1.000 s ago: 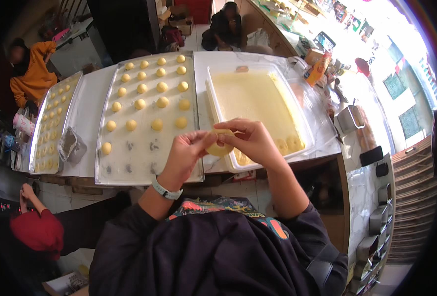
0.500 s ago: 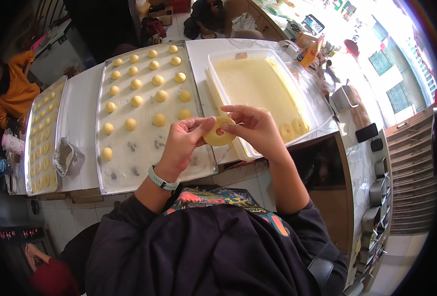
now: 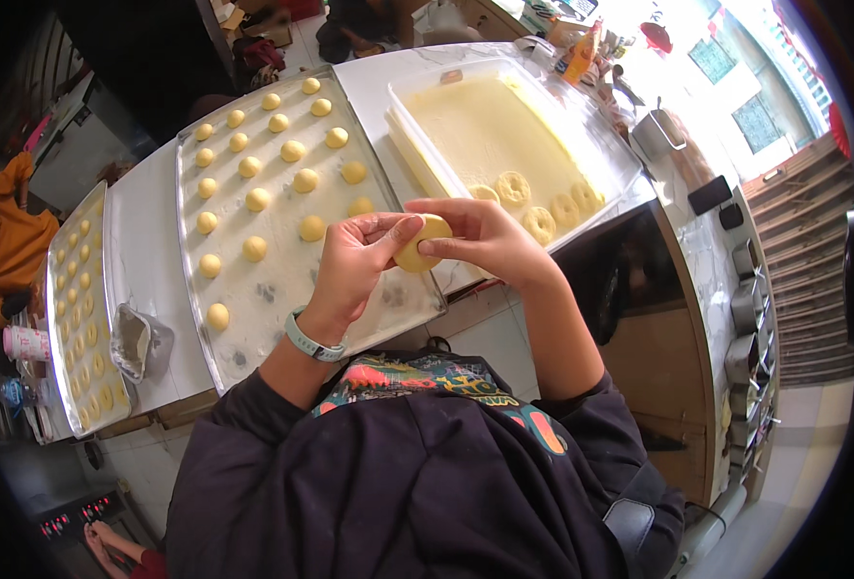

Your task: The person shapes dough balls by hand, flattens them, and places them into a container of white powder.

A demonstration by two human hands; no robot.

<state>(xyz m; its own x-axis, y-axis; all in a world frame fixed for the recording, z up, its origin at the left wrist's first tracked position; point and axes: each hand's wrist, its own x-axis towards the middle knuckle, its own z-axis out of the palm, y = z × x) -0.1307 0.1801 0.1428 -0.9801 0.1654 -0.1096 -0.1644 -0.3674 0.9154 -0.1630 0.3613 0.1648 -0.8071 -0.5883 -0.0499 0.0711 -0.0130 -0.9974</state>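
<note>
Between my two hands, at chest height, is a pale yellow piece of dough [image 3: 424, 243], flat and rounded. My left hand [image 3: 358, 259], with a light watch on its wrist, pinches one side of it. The fingers of my right hand [image 3: 490, 236] curl round the other side, the thumb lying across the front. Beyond my left hand lies a metal tray [image 3: 323, 307] with rows of round dough balls [image 3: 256, 200]. At the right stands a clear plastic tub [image 3: 415, 154] coated in yellow, with several dough rings [image 3: 512, 187] at its near end.
Another tray [image 3: 111, 413] of dough pieces lies at the far left. Between the trays is a metal tin [image 3: 143, 344] with pale powder inside. Further right stand another metal container [image 3: 657, 133] and a dark rectangular object [image 3: 709, 195]. People sit nearby, including one in an orange top [image 3: 7, 232].
My view has shifted, showing more rings at the tub's near end. My hands have turned the dough ring; its centre hole, visible before, no longer shows clearly.
</note>
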